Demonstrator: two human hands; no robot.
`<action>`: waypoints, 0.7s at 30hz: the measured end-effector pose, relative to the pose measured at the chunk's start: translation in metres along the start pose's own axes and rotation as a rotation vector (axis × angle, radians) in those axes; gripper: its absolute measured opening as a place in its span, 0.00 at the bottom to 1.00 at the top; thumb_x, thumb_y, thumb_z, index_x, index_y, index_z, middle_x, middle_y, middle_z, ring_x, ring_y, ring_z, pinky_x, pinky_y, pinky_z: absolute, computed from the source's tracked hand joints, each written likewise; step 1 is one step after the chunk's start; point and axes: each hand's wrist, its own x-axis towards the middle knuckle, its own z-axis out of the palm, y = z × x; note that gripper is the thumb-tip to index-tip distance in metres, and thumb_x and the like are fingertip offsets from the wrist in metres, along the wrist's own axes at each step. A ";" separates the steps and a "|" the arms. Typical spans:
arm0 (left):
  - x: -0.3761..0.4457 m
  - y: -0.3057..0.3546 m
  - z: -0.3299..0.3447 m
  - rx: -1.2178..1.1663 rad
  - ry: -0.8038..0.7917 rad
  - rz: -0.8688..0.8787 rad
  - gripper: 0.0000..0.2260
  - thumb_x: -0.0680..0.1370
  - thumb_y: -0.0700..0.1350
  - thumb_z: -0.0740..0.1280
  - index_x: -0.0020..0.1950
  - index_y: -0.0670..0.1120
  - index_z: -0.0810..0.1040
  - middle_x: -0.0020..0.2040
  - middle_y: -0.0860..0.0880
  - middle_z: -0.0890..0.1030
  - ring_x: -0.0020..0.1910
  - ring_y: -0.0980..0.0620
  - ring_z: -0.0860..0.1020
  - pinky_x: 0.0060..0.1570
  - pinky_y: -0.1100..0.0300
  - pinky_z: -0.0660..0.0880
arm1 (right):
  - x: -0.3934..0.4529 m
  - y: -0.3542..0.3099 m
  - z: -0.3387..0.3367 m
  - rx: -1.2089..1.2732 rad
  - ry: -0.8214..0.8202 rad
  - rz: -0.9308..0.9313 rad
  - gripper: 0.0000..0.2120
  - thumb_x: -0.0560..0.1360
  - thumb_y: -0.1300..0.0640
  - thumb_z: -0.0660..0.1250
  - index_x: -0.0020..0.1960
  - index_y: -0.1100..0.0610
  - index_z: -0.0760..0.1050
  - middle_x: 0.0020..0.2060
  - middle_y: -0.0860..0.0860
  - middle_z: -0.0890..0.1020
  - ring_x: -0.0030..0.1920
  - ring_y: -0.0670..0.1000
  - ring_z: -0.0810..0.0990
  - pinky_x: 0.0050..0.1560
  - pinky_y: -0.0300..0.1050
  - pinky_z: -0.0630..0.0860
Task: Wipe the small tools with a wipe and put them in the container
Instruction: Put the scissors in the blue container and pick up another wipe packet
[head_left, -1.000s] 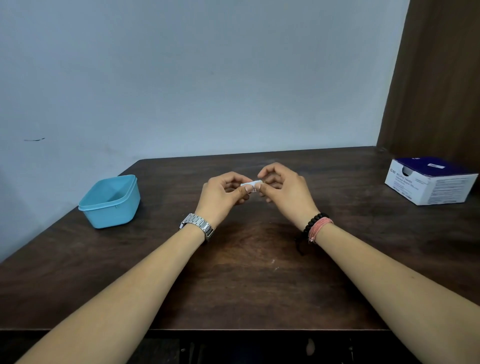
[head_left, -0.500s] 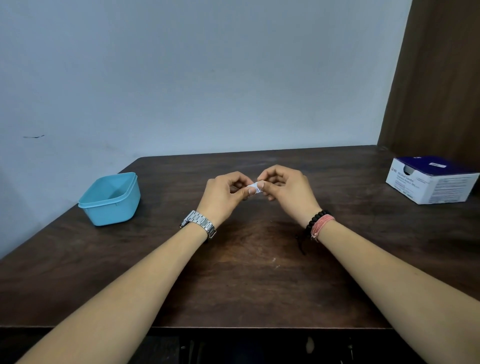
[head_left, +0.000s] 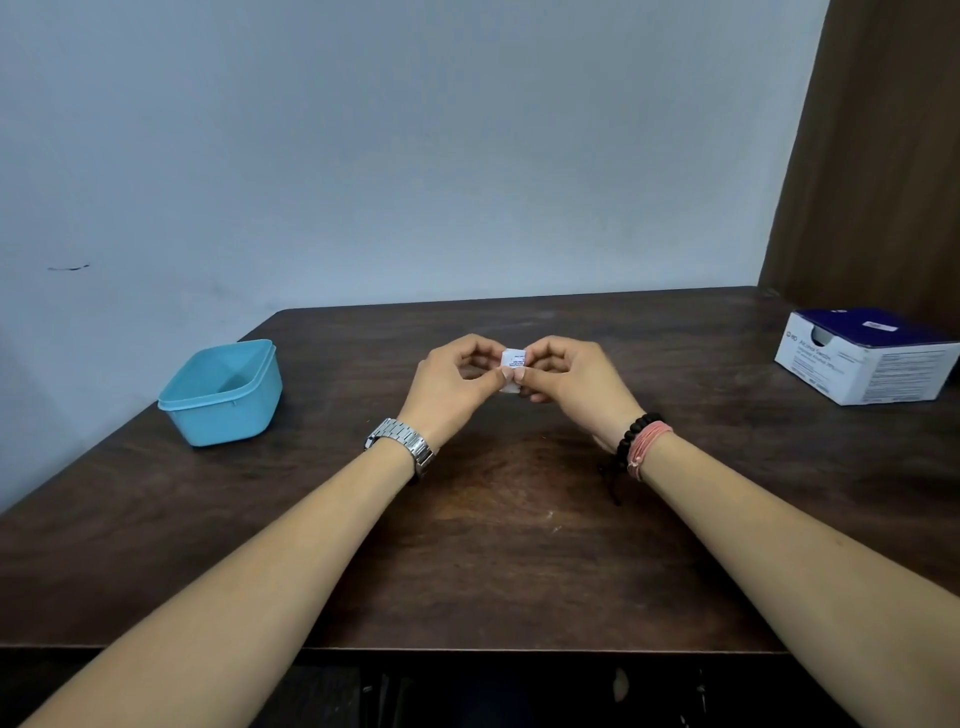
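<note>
- A dark wooden table (head_left: 493, 545) fills the lower half of the view, pushed against a pale blue wall, with a brown panel at the right.
- Two bare forearms reach from the near edge toward the middle of the table; a watch (head_left: 402, 447) sits on the left wrist, and bead bracelets (head_left: 641, 441) on the right.
- A white and blue box (head_left: 867, 358) rests at the far right edge of the table, well apart from the hands.
- An open blue tub (head_left: 223, 392), the container for the task, stands at the left of the table, also well apart from the hands. I can see nothing inside it.
- The left hand (head_left: 449, 387) and the right hand (head_left: 571, 379) meet above the table's middle, fingers curled, thumbs and forefingers pinching the same small white packet (head_left: 513, 371).
- The packet now stands taller and shows more of its printed face than half a second ago, when only a sliver peeked between the fingertips. The hands sit in nearly the same spot as before.
- I judge this to be the wipe's wrapper being turned for tearing, so the work is only at its opening step.
- No small tools are visible anywhere on the table; I cannot tell where they are.
</note>
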 end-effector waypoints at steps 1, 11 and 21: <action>-0.001 0.000 0.000 -0.048 -0.002 -0.022 0.07 0.73 0.41 0.74 0.43 0.54 0.82 0.41 0.51 0.84 0.41 0.52 0.83 0.44 0.56 0.79 | -0.001 0.000 0.001 0.022 -0.017 0.015 0.05 0.74 0.64 0.72 0.49 0.63 0.79 0.39 0.56 0.83 0.36 0.47 0.82 0.40 0.40 0.80; -0.004 0.003 0.002 -0.224 -0.053 -0.098 0.09 0.72 0.38 0.74 0.40 0.52 0.82 0.39 0.49 0.83 0.38 0.52 0.81 0.40 0.59 0.78 | -0.002 -0.003 0.000 0.143 -0.012 0.066 0.08 0.72 0.69 0.70 0.38 0.59 0.77 0.30 0.51 0.81 0.31 0.48 0.80 0.33 0.39 0.78; -0.004 0.010 -0.003 -0.607 -0.066 -0.349 0.11 0.74 0.32 0.67 0.38 0.46 0.79 0.36 0.48 0.80 0.32 0.55 0.75 0.34 0.64 0.76 | -0.005 -0.006 0.004 0.029 -0.096 -0.127 0.13 0.75 0.69 0.65 0.52 0.54 0.79 0.43 0.56 0.83 0.38 0.48 0.81 0.39 0.41 0.79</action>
